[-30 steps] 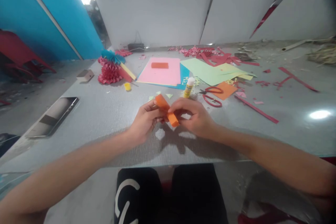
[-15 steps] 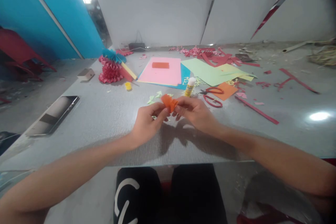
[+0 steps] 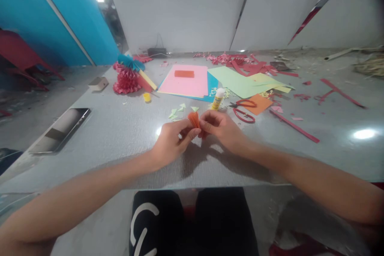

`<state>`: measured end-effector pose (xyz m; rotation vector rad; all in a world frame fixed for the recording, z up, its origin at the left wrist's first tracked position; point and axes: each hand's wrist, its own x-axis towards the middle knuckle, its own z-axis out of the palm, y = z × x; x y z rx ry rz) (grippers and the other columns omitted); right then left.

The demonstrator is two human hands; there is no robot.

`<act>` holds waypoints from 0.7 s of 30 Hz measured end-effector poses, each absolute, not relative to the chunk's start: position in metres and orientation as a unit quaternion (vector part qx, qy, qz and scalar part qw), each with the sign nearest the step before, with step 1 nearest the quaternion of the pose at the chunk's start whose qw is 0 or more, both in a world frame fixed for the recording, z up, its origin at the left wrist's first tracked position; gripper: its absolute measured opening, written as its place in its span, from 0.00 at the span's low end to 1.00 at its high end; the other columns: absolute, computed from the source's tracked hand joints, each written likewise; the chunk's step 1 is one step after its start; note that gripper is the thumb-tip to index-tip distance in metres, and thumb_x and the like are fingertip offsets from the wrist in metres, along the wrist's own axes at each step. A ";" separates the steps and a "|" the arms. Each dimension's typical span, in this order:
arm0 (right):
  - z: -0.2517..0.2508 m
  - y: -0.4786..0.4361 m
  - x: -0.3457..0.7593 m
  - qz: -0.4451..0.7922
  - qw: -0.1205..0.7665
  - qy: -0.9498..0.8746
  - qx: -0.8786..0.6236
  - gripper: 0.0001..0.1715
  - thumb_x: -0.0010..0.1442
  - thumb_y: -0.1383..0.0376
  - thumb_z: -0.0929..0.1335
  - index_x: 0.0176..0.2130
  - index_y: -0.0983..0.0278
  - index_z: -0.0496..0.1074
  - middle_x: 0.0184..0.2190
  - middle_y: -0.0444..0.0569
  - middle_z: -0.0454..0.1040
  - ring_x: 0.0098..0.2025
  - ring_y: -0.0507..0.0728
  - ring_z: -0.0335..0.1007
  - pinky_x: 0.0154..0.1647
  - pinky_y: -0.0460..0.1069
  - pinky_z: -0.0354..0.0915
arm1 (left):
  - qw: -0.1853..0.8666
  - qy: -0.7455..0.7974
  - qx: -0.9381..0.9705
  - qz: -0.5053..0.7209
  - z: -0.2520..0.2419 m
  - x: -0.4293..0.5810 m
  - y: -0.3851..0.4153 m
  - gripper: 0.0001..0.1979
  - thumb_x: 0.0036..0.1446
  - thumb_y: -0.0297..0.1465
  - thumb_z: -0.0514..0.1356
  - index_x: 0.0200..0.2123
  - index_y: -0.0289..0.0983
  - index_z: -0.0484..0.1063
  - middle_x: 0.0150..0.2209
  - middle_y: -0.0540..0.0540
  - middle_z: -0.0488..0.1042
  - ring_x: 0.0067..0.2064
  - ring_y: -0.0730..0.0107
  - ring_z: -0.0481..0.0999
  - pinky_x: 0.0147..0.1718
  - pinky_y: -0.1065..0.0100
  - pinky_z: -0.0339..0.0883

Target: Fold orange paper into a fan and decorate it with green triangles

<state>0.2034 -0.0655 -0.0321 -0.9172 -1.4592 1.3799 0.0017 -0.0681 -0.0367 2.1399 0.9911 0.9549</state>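
Note:
Pleated orange paper [image 3: 194,119] is pinched between my two hands, just above the table. My left hand [image 3: 174,140] grips it from the left between thumb and fingers. From the other side, my right hand [image 3: 222,128] pinches its right edge; part of the paper is hidden by the fingers. A glue stick [image 3: 217,99] without its cap stands upright behind my right hand. Red-handled scissors [image 3: 243,111] lie to its right, partly on an orange paper square [image 3: 260,105]. Small pale green paper scraps [image 3: 173,114] are scattered beyond my left hand.
Pink sheets [image 3: 186,85] carry a folded orange strip [image 3: 184,74]. Light green paper [image 3: 234,82] lies beside them. A red and blue pleated paper piece [image 3: 127,78], a yellow cap [image 3: 147,97] and a phone [image 3: 61,131] are on the left. Red strips [image 3: 295,127] litter the right.
The orange paper was fanned out like a bow; now its pleats are gathered narrower and more upright. Both hands still hold it, with the fingers slightly shifted.

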 end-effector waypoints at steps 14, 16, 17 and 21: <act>-0.042 -0.066 0.203 0.571 0.450 -0.584 -0.362 0.18 0.62 0.55 0.76 0.47 0.59 0.71 0.31 0.40 0.75 0.29 0.52 0.73 0.31 0.48 0.72 | 0.276 0.383 0.809 0.349 -0.040 0.003 -0.071 0.11 0.63 0.35 0.64 0.30 0.38 0.70 0.27 0.48 0.76 0.27 0.71 0.71 0.28 0.68 0.60; -0.043 -0.064 0.205 0.556 0.455 -0.600 -0.352 0.24 0.62 0.60 0.76 0.56 0.56 0.70 0.36 0.41 0.76 0.30 0.51 0.75 0.32 0.48 0.74 | 0.247 0.375 0.823 0.347 -0.039 0.003 -0.071 0.09 0.61 0.31 0.63 0.29 0.38 0.69 0.26 0.49 0.74 0.27 0.71 0.70 0.29 0.68 0.60; -0.043 -0.063 0.206 0.540 0.455 -0.617 -0.346 0.26 0.62 0.61 0.76 0.58 0.55 0.71 0.39 0.42 0.76 0.31 0.51 0.76 0.34 0.49 0.74 | 0.234 0.369 0.830 0.346 -0.039 0.002 -0.070 0.08 0.60 0.30 0.62 0.29 0.39 0.68 0.26 0.49 0.73 0.27 0.71 0.69 0.29 0.67 0.60; -0.039 -0.060 0.211 0.475 0.435 -0.693 -0.324 0.16 0.64 0.63 0.74 0.52 0.58 0.77 0.44 0.47 0.78 0.39 0.54 0.79 0.40 0.50 0.76 | 0.178 0.346 0.857 0.338 -0.037 0.001 -0.069 0.07 0.52 0.26 0.62 0.28 0.39 0.66 0.26 0.50 0.72 0.27 0.71 0.67 0.29 0.67 0.58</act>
